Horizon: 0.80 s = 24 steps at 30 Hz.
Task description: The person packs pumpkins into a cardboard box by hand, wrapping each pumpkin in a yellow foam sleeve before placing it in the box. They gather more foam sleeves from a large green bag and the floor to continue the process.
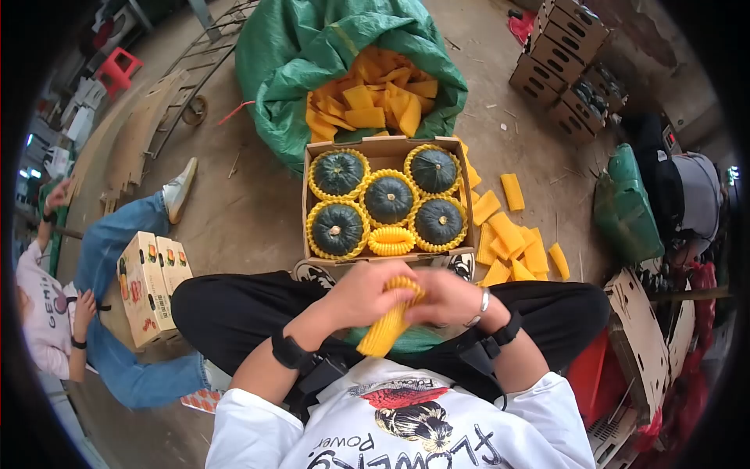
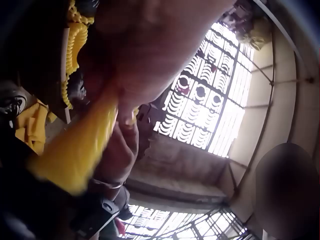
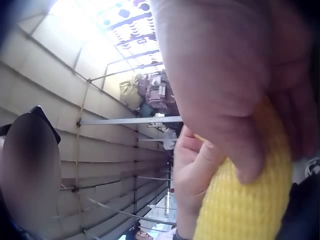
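Observation:
Over the lap, a yellow foam net sleeve (image 1: 383,331) hangs between both hands, its top edge rolled. My left hand (image 1: 361,292) curls its fingers round the sleeve's upper part; my right hand (image 1: 448,297), slightly blurred, pinches the other side. In the right wrist view the right thumb lies along the netted foam (image 3: 240,205). An open cardboard box (image 1: 307,227) in front holds several dark green squashes (image 1: 391,197) in yellow nets, plus one rolled empty net (image 1: 391,241) at the near middle.
A green sack (image 1: 273,70) of yellow sleeves stands behind the box. Loose sleeves (image 1: 512,234) lie on the floor to its right. A seated person's jeans (image 1: 117,328) and a printed carton (image 1: 144,289) are at left; stacked boxes (image 1: 558,62) stand back right.

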### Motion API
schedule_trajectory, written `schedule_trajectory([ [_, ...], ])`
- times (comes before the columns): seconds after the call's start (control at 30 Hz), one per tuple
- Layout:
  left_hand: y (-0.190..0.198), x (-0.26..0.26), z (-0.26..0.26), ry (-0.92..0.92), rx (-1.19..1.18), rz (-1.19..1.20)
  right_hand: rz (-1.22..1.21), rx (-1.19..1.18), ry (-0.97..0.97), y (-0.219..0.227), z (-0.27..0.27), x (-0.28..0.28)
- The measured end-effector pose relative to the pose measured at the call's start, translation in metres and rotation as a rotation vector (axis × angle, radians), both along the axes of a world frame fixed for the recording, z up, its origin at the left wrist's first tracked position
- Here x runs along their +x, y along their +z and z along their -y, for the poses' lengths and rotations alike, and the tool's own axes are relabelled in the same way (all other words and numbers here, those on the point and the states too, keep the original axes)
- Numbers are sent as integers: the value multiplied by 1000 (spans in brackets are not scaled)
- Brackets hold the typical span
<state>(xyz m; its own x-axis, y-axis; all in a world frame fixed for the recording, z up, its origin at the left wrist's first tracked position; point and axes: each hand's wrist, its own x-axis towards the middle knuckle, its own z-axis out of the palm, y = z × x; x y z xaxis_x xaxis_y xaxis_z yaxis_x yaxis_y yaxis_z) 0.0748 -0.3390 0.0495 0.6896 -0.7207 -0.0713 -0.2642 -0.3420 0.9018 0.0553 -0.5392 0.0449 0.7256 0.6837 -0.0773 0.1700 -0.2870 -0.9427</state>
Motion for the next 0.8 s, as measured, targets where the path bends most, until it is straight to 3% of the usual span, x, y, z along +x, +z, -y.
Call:
schedule_trajectory([
  [0.03, 0, 2, -3, 4, -3, 0, 331, 11, -125, 7, 4, 8],
  [0.1, 0, 8, -8, 57, -375, -723, -181, 589, -648, 26, 13, 19],
  [0.13, -1, 10, -3, 60, -385, -715, -319, 712, -664, 33, 14, 19],
  [0.17, -1, 13, 5, 171, -561, -592, -458, 834, -673, 38, 14, 20],
  [0.2, -2, 17, 8, 277, -728, -463, -394, 567, -492, 36, 8, 21],
  [0.23, -4, 28, 6, 399, -555, -277, -422, 371, -476, 54, -5, 15],
  [0.3, -7, 47, -1, 547, 158, 306, 888, -328, -698, 31, -4, 30],
  [0.37, -22, 53, -1, 532, 234, 301, 993, -378, -712, 24, 3, 40],
  [0.43, -16, 48, 2, 317, -555, -765, 997, -503, -669, 6, -2, 47],
  [0.47, -7, 53, 1, 200, -778, -940, 927, -505, -603, 1, -6, 49],
  [0.5, -6, 64, 1, 196, -771, -934, 755, -434, -485, 3, -8, 49],
  [0.57, -15, 87, -2, 313, -431, -494, 444, -62, -476, 15, -9, 60],
  [0.6, -24, 102, -2, 376, -438, -432, 277, 94, -531, 11, -6, 72],
  [0.63, -28, 118, 1, 341, -594, -472, 111, 249, -581, 9, -3, 89],
  [0.67, -30, 132, 8, 348, -687, -509, -38, 193, -627, 15, 3, 110],
  [0.7, -27, 145, 14, 352, -779, -544, -24, -60, -551, 11, 10, 136],
  [0.73, -26, 157, 14, 348, -776, -535, 200, -160, -539, 6, 11, 155],
  [0.77, -27, 171, 14, 437, -412, -148, 425, -259, -524, 0, 11, 172],
  [0.8, -30, 179, 13, 510, -40, 230, 429, -254, -523, -10, 9, 185],
])
